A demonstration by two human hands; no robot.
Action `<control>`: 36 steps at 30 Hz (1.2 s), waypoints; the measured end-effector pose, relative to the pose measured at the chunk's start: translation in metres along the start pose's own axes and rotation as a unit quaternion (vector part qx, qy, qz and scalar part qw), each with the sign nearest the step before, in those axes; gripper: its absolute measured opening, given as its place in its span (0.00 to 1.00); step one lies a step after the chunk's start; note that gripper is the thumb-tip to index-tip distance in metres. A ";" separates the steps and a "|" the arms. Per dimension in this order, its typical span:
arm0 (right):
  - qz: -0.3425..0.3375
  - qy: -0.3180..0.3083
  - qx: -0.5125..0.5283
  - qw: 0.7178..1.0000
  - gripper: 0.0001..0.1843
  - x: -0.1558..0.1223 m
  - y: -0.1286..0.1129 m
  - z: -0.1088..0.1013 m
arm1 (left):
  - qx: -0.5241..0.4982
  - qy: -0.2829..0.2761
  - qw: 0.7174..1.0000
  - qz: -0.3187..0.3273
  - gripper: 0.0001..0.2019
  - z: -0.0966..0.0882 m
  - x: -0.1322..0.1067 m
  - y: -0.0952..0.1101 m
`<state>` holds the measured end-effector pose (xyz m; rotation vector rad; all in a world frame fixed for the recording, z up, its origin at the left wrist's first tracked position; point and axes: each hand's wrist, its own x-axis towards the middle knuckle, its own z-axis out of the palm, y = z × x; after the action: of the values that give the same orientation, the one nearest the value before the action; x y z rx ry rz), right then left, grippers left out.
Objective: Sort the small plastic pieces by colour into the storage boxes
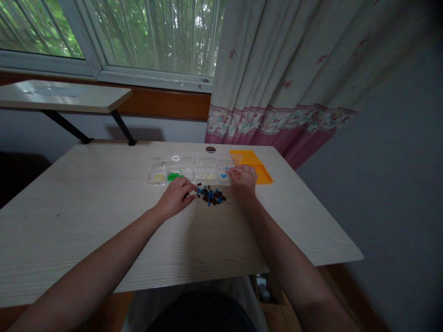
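A pile of small dark brown and blue pieces lies on the table; their exact kind is too small to make out. My left hand rests at the pile's left edge, thumb and index finger apart, the fingertips by some blue pieces. Over the right end of a clear compartment box, my right hand pinches a small blue piece. Below those fingers, a few blue pieces sit in the rightmost front compartment. Other front compartments hold yellow pieces, green pieces and cream pieces.
An orange tray stands behind and right of my right hand. A dark oval object lies near the table's back edge. At the left back, a raised shelf stands on black legs. A curtain hangs behind the table.
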<state>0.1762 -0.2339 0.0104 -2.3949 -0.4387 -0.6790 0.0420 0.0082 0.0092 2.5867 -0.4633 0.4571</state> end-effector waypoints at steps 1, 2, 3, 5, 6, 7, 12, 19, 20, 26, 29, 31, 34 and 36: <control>0.001 -0.002 -0.004 1.000 0.13 0.000 0.001 0.000 | 0.000 0.001 1.000 -0.001 0.10 0.000 0.000 0.000; 0.001 -0.005 -0.010 1.000 0.13 0.000 0.001 0.001 | 0.000 0.002 1.000 -0.001 0.10 0.000 0.000 0.000; 0.000 -0.011 -0.017 1.000 0.12 -0.001 0.002 0.002 | 0.000 0.002 1.000 -0.002 0.10 0.001 0.000 0.000; -0.003 -0.026 -0.035 0.999 0.11 -0.001 0.003 0.003 | -0.001 -0.001 1.000 -0.001 0.10 0.001 0.000 -0.001; -0.004 -0.034 -0.045 0.998 0.12 -0.001 0.003 0.004 | -0.001 -0.001 1.000 -0.001 0.10 0.002 0.000 -0.001; -0.005 -0.041 -0.053 0.998 0.12 -0.001 0.004 0.004 | -0.002 -0.002 1.000 0.000 0.09 0.002 0.000 -0.001; -0.010 -0.055 -0.066 0.996 0.14 -0.001 0.002 0.003 | -0.002 0.000 1.000 -0.001 0.06 0.002 0.000 -0.001; -0.016 -0.043 -0.045 0.998 0.14 -0.001 -0.001 0.004 | -0.003 -0.003 1.000 -0.002 0.06 0.003 0.000 -0.002; -0.017 -0.041 -0.043 0.998 0.14 -0.002 -0.001 0.005 | -0.003 -0.002 1.000 -0.001 0.07 0.003 0.000 -0.002; -0.030 -0.039 -0.032 0.998 0.15 -0.002 -0.001 0.005 | 0.004 -0.010 1.000 0.005 0.07 0.001 0.001 -0.001; -0.030 -0.040 -0.024 0.998 0.15 -0.001 -0.002 0.004 | 0.007 -0.014 1.000 0.004 0.06 0.001 0.001 -0.001; -0.031 -0.037 -0.019 0.999 0.15 -0.001 -0.003 0.003 | 0.009 -0.013 1.000 0.000 0.06 0.001 0.001 -0.001; -0.040 -0.034 -0.008 0.999 0.15 -0.001 -0.005 0.002 | 0.013 -0.003 1.000 -0.006 0.07 0.002 0.001 -0.002; -0.053 -0.037 0.002 0.998 0.15 -0.002 -0.007 0.002 | 0.015 0.003 1.000 -0.010 0.07 0.002 0.001 -0.002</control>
<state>0.1724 -0.2273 0.0117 -2.4121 -0.6001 -0.6372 0.0442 0.0086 0.0073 2.6153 -0.4314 0.4693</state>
